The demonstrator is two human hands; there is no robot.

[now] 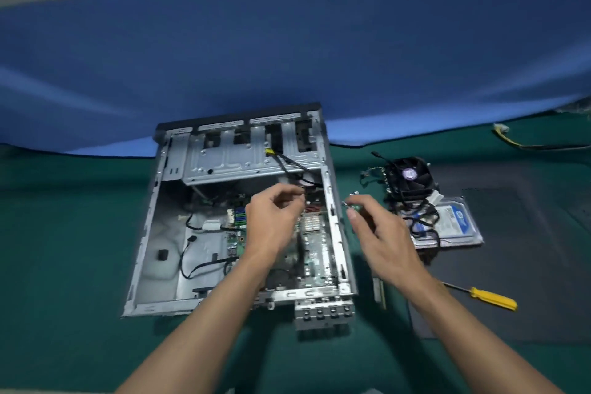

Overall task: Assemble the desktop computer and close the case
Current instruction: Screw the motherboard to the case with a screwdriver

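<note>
The open grey computer case (pixel 150 227) lies on its side on the green table, with the motherboard (pixel 315 243) inside at the right. My left hand (pixel 271 221) hovers over the motherboard, fingers curled and pinched near a black cable (pixel 297 166) end. My right hand (pixel 377 230) is just outside the case's right wall, fingertips pinching a small shiny part (pixel 350 206), too blurred to identify. A black CPU cooler fan (pixel 411 177) and a hard drive (pixel 455 221) with tangled cables lie to the right.
A yellow-handled screwdriver (pixel 492 297) lies at the right on a dark side panel (pixel 527 249). A narrow card (pixel 379 291) rests beside the case. A yellow-and-white cable (pixel 511 137) trails at the far right. A blue cloth (pixel 287 57) backs the table.
</note>
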